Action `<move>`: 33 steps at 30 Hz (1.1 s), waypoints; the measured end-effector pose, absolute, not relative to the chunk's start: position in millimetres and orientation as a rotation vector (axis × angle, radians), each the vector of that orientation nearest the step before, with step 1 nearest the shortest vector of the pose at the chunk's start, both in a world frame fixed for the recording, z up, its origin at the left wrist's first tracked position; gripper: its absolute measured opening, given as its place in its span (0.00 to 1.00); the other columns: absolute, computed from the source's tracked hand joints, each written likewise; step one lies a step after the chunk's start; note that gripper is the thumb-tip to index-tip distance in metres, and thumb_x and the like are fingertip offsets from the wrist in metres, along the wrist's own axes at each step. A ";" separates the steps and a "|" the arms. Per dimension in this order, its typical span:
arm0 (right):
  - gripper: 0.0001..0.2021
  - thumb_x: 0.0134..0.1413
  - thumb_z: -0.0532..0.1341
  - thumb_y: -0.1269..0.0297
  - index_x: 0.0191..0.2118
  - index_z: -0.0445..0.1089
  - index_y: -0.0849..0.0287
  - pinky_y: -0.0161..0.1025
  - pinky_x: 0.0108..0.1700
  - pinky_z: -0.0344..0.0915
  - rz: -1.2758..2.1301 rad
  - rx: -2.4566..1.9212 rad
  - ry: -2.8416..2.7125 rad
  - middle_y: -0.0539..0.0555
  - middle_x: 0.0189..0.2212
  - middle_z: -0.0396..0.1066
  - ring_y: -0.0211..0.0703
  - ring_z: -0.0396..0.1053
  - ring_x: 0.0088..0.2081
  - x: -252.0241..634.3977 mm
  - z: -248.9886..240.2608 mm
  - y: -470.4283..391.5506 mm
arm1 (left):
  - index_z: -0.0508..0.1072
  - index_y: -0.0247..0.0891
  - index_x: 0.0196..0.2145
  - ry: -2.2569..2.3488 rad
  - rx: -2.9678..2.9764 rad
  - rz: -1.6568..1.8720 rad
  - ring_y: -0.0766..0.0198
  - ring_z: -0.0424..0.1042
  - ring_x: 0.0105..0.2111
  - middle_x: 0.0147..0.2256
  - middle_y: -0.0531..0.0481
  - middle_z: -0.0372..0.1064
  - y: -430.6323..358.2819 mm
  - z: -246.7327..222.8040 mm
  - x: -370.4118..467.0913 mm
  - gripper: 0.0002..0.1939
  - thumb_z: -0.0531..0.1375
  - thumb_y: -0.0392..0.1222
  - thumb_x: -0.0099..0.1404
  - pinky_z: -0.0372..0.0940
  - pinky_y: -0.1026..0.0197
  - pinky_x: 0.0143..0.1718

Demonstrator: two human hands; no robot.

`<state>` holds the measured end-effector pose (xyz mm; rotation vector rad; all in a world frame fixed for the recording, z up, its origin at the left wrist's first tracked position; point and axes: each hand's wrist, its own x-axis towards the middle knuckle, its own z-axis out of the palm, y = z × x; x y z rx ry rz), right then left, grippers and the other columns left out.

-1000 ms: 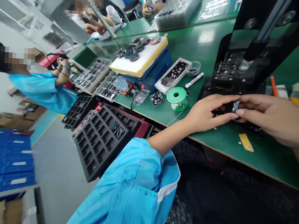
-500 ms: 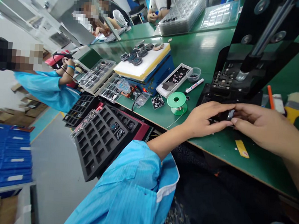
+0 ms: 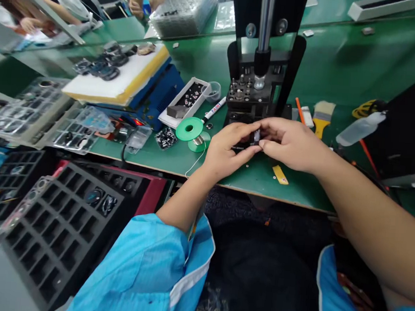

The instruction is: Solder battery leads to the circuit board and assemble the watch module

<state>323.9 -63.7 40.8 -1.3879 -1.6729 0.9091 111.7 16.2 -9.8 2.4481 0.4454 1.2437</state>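
Observation:
My left hand (image 3: 231, 145) and my right hand (image 3: 288, 142) meet in front of a black press (image 3: 262, 90). Between their fingertips they pinch a small dark shiny part (image 3: 255, 138), mostly hidden by the fingers; its kind cannot be made out. Thumbs and forefingers of both hands are closed around it. Just left of my left hand stands a green spool of solder wire (image 3: 189, 128), its loose end trailing to the table edge. A yellow strip (image 3: 280, 175) lies on the green table (image 3: 307, 193) below my right hand.
To the left are a paint marker (image 3: 215, 109), a white box of small parts (image 3: 186, 102) and a blue device (image 3: 162, 88) with a white foam top. A black foam tray (image 3: 60, 230) sticks out at lower left. Rightward lie a brush (image 3: 323, 117) and a squeeze bottle (image 3: 360, 129).
The view has swung to the right, so the press and hands appear nearer the middle. Both hands still hold the small dark part in front of the press.

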 end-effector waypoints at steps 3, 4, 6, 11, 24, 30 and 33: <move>0.17 0.57 0.65 0.71 0.51 0.79 0.51 0.47 0.50 0.75 0.877 -1.318 -1.697 0.52 0.46 0.83 0.51 0.80 0.45 323.9 38.4 -63.4 | 0.80 0.45 0.65 0.406 2.472 1.288 0.57 0.83 0.53 0.55 0.44 0.84 19.4 -12.4 111.5 0.22 0.67 0.53 0.78 0.79 0.54 0.53; 0.17 0.57 0.65 0.71 0.51 0.78 0.51 0.47 0.50 0.75 0.859 -1.313 -1.714 0.52 0.45 0.83 0.51 0.79 0.45 323.3 38.4 -63.5 | 0.80 0.45 0.65 0.403 2.481 1.299 0.57 0.83 0.53 0.55 0.45 0.84 20.1 -13.4 111.7 0.22 0.67 0.53 0.78 0.79 0.55 0.52; 0.16 0.56 0.65 0.71 0.50 0.77 0.52 0.46 0.49 0.74 0.822 -1.334 -1.751 0.52 0.43 0.82 0.50 0.78 0.44 321.8 39.6 -64.0 | 0.79 0.45 0.64 0.427 2.508 1.304 0.57 0.83 0.52 0.54 0.45 0.84 20.5 -14.9 112.5 0.22 0.66 0.54 0.78 0.79 0.55 0.50; 0.17 0.56 0.62 0.73 0.50 0.75 0.54 0.47 0.47 0.71 0.737 -1.403 -1.794 0.53 0.42 0.80 0.50 0.76 0.41 317.8 43.9 -65.9 | 0.79 0.41 0.64 0.514 2.581 1.298 0.56 0.82 0.52 0.53 0.44 0.84 14.9 -15.1 116.3 0.21 0.65 0.48 0.77 0.78 0.52 0.54; 0.26 0.54 0.59 0.70 0.60 0.76 0.59 0.55 0.56 0.72 0.606 -1.641 -1.794 0.62 0.47 0.83 0.62 0.79 0.49 309.5 46.0 -63.9 | 0.77 0.36 0.64 0.649 2.645 1.243 0.55 0.80 0.57 0.56 0.41 0.82 4.5 -18.5 128.0 0.22 0.63 0.39 0.75 0.74 0.50 0.63; 0.28 0.53 0.60 0.68 0.61 0.77 0.58 0.61 0.62 0.73 0.629 -1.729 -1.733 0.64 0.51 0.83 0.68 0.79 0.56 307.9 46.7 -63.8 | 0.77 0.34 0.66 0.675 2.633 1.158 0.56 0.80 0.55 0.55 0.41 0.81 3.3 -19.0 133.8 0.25 0.63 0.37 0.73 0.74 0.53 0.62; 0.27 0.53 0.58 0.68 0.59 0.77 0.57 0.61 0.62 0.73 0.617 -1.765 -1.701 0.64 0.53 0.83 0.68 0.79 0.57 309.4 47.0 -64.1 | 0.77 0.34 0.66 0.683 2.632 1.121 0.55 0.79 0.55 0.55 0.40 0.81 4.3 -16.2 138.5 0.24 0.64 0.38 0.74 0.74 0.52 0.63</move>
